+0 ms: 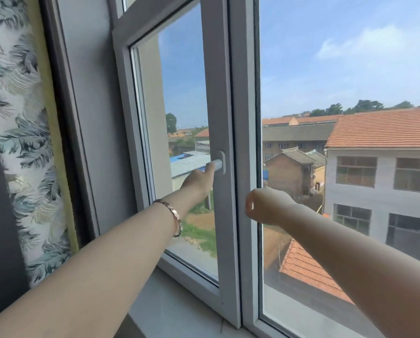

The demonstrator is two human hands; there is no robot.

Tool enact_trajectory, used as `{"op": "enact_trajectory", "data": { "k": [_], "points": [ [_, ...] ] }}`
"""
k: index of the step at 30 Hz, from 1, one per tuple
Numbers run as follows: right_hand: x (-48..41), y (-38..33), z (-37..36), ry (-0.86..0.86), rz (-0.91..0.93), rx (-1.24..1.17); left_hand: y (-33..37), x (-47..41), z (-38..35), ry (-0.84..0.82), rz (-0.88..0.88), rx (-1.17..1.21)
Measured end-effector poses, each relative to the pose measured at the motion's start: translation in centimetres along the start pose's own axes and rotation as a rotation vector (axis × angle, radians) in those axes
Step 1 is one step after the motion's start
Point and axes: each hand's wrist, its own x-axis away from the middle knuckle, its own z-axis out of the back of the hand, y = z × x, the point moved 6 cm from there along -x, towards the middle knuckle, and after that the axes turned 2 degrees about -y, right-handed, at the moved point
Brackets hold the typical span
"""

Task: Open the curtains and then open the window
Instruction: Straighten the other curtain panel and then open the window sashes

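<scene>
The window handle (218, 164) sits on the right stile of the left sash (216, 98), turned level. The left hand (199, 178) is grasping it; the right hand (265, 206) hovers loosely curled, holding nothing, near the centre frame. The curtain (21, 132) is drawn aside at far left. Opening the window is in hand; next, probably pull the sash inward.

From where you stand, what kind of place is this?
Probably an upstairs room in a home: a leaf-patterned fabric curtain hangs beside a white-framed casement window, and orange tiled roofs lie below outside. The left hand grips the white window handle.
</scene>
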Motion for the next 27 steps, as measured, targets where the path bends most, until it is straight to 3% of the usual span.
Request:
{"op": "enact_trajectory", "data": {
  "k": [3,5,9,12,14,17,27],
  "points": [
    [-2.0,-0.2,0.5,0.032,-0.055,0.017,0.0,-3.2,-1.3,-0.125,0.084,0.446],
    [-3.0,-0.2,0.8,0.041,-0.082,0.025,-0.2,-4.7,-2.3,-0.204,0.096,0.521],
    [-3.9,-0.1,1.0,0.034,-0.116,0.054,-0.3,-6.4,-2.4,-0.189,-0.077,0.373],
    [-4.5,0.0,1.1,0.049,-0.14,0.074,0.9,-6.6,-0.5,-0.07,-0.416,-0.102],
    [-4.4,0.1,1.1,0.052,-0.139,0.082,1.5,-6.5,0.4,-0.038,-0.52,-0.31],
    [-3.8,0.2,1.0,0.044,-0.128,0.107,1.9,-6.3,0.7,0.013,-0.563,-0.441],
    [-1.9,-2.9,2.2,0.047,0.031,0.21,1.3,-2.1,1.7,0.144,-0.548,-0.416]
  ]
}}
